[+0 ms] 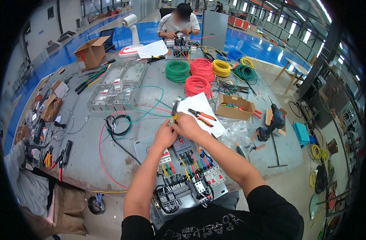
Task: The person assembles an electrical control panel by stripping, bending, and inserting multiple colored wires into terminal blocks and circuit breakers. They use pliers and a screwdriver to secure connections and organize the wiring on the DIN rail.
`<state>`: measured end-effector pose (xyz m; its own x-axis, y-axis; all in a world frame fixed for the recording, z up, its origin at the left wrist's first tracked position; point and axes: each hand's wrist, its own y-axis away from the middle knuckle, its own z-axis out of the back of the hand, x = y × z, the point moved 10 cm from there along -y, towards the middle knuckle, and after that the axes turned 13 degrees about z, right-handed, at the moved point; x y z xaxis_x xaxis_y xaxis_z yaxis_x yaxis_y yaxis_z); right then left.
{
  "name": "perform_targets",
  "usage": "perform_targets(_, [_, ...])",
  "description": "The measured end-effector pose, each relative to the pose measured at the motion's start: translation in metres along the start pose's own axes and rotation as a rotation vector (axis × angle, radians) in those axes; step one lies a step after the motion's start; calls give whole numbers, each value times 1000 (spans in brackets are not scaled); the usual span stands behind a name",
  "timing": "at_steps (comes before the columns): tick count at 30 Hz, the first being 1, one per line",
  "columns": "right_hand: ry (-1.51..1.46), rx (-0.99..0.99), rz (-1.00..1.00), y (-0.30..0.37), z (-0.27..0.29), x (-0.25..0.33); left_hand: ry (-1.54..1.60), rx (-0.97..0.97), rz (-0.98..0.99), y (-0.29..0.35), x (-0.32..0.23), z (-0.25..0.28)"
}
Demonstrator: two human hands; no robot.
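Note:
Both of my hands come together above the far end of a mounting plate (141, 149) that carries electrical parts. My left hand (166, 134) is closed, its fingertips meeting those of my right hand (187, 126). From the top of my right hand's grip sticks a small tool with a yellow part and a dark head (175, 109); its exact kind is blurred. Whatever lies between my left fingers is hidden. Just below my hands sits a dark circuit breaker (182, 146), with yellow, green and red wires (187, 168) running toward terminal rows and smaller breakers (214, 176).
Beyond my hands lie wire strippers (203, 115) on white paper (209, 105). Green (177, 71), red (198, 87) and yellow wire coils (221, 68) stand farther back. A cordless drill (273, 122) and a cardboard box (234, 108) are right. Another person (179, 26) works across the table.

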<state>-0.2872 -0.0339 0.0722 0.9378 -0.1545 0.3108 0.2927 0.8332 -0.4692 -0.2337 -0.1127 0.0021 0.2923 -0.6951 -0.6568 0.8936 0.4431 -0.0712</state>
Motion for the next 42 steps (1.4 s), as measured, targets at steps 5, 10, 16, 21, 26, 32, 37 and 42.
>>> perform_targets(5, [-198, 66, 40, -1, -8, -1, -10, 1, -17, -2, 3, -4])
perform_targets(10, [-256, 67, -16, -6, 4, 8, 107, 19, -11, 3, 2, 7])
perform_targets(16, [-248, 36, -30, 0, 4, 3, 80, -1, -55, 2, -9, 4])
perform_targets(21, [-338, -43, -148, 1, 7, 6, -56, -31, 32, 3, 5, 2])
perform_targets(26, [-10, -73, -65, 3, 16, 3, -21, -20, 17, 3, -3, 1])
perform_targets(32, [243, 1, -11, 1, 8, 3, -24, 15, 29, 10, -9, 10])
perform_targets(37, [-28, -67, 113, -5, 10, 18, -84, -40, 45, 8, -1, 8])
perform_targets(42, [-235, 64, -4, -3, 10, 18, -34, 39, 94, 8, -3, 7])
